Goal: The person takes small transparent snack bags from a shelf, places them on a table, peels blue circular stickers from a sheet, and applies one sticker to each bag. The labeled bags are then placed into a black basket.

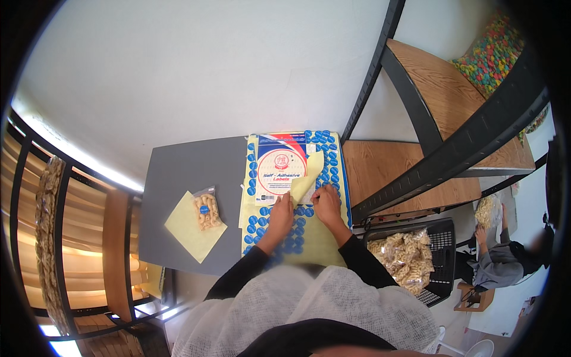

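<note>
My left hand (pixel 281 217) grips the lower end of a folded pale yellow label sheet (pixel 313 172). Beside it, my right hand (pixel 328 204) has its fingertips pinched at the sheet's lower right edge; anything small between them is hidden. Under both hands lies a pack of self-adhesive labels (pixel 279 163), printed red, white and blue. It rests on a yellow board (pixel 312 250) covered with many round blue stickers (pixel 252 219). To the left, a clear zip bag of curled snacks (pixel 206 213) bears a round blue sticker and lies on a yellow paper square (pixel 185 223).
The grey tabletop (pixel 178 169) meets a white wall (pixel 214 67). At right stand a black-framed wooden shelf (pixel 383 165) and a black crate (pixel 441 254) with bagged snacks (pixel 401 259). Another person (pixel 499 267) handles a bag farther right. A rack (pixel 118 250) stands left.
</note>
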Demonstrator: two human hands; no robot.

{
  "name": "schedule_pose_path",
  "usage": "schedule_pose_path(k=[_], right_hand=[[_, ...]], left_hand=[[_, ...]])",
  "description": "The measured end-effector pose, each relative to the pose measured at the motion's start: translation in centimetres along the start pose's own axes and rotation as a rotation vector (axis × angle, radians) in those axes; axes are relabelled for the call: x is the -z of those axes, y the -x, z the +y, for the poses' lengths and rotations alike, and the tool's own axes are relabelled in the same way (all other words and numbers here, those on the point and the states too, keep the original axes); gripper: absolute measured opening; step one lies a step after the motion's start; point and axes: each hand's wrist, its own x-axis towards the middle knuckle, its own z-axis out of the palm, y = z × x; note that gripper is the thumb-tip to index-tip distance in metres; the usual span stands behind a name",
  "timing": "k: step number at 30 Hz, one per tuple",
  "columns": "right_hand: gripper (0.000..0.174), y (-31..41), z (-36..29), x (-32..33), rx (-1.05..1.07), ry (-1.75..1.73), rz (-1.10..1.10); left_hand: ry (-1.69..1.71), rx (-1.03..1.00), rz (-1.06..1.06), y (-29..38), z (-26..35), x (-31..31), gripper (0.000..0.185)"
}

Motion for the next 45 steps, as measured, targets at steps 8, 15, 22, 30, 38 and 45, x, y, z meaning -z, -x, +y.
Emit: schedule_pose_path(k=[8,15,22,30,38,45], right_hand=[[0.016,2.5,-0.4,0.5,0.389,0.149,0.178],[0.018,4.5,-0.3,0.6,0.463,0.146,0.168],[0.022,6.2,4.9,7.0,0.014,-0.469,-0.103],[0.028,15.0,17.0,15.6,-0.400,-0.803,-0.213],[0.033,29.0,35.5,5.2,-0.696,0.116,-0.128],[0.028,42.8,42.4,-5.0,-1.185,-0.361,0.028]], left_hand=[[-0.026,-0.098,0.061,0.0,0.0,-0.3,0.016],[-0.050,-0.056,-0.085,0.1,1.5,0.6,0.031],[0.041,-0.122,-0.143,0.5,1.5,1.4,0.032],[0.057,-0.261,-0.034,1.6,0.9,2.8,0.025],[-0.021,-0.224,-0.029,2.4,0.3,5.8,0.021],[-0.132,-0.279,-0.003,1.9,-1.1,7.9,0.022]])
